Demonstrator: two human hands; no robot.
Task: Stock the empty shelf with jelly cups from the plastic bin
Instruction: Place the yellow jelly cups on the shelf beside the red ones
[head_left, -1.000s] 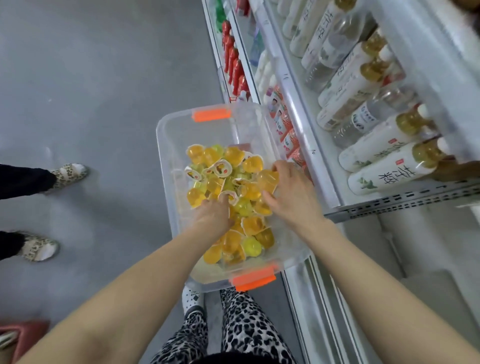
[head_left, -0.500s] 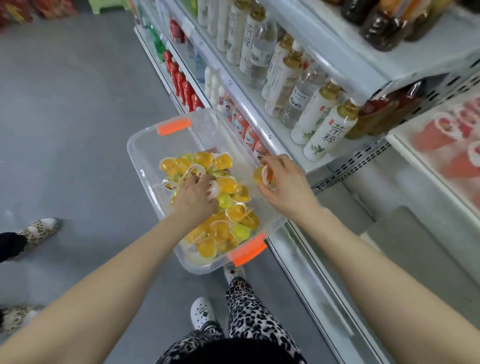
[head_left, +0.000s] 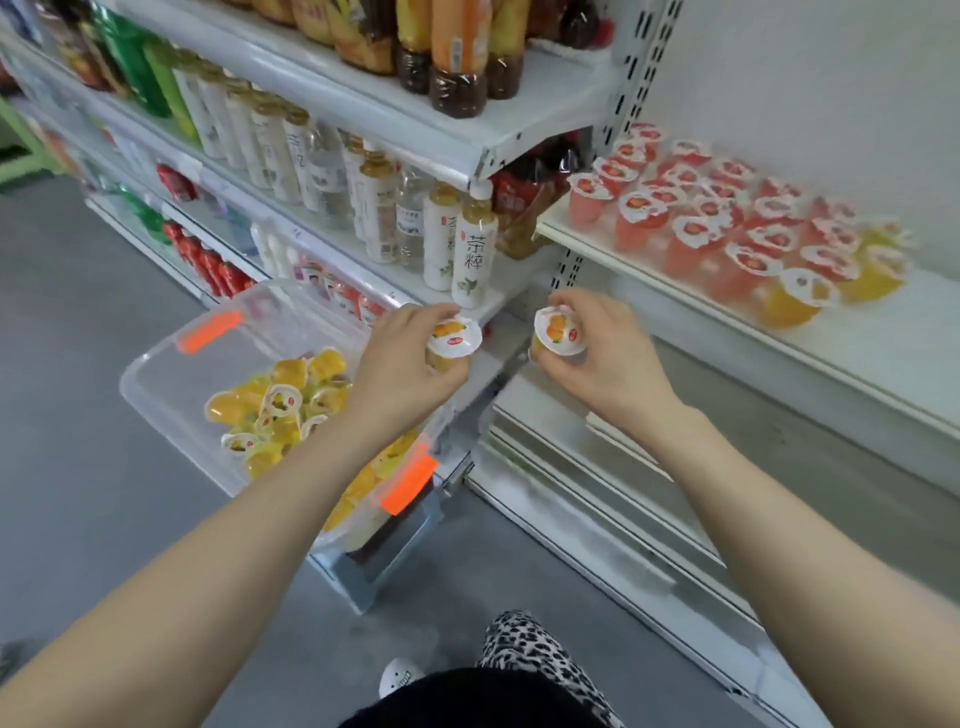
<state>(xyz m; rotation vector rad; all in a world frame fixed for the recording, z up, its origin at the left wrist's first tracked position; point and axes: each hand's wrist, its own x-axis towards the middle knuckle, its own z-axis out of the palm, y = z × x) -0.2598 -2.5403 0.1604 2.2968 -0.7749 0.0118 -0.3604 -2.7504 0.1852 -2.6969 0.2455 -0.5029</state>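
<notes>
One orange jelly cup (head_left: 453, 339) is gripped by the left hand (head_left: 402, 364), another cup (head_left: 558, 331) by the right hand (head_left: 605, 351), right of the plastic bin (head_left: 218, 338).

left hand (head_left: 400, 358): an orange jelly cup (head_left: 454, 338) was pinched, lid up | right hand (head_left: 608, 353): a second jelly cup (head_left: 558, 330) was gripped, lid tilted | clear plastic bin (head_left: 171, 374): yellow jelly cups (head_left: 280, 400) were heaped inside | white shelf (head_left: 883, 338): red jelly cups (head_left: 701, 218) were ranged upright along its back
</notes>
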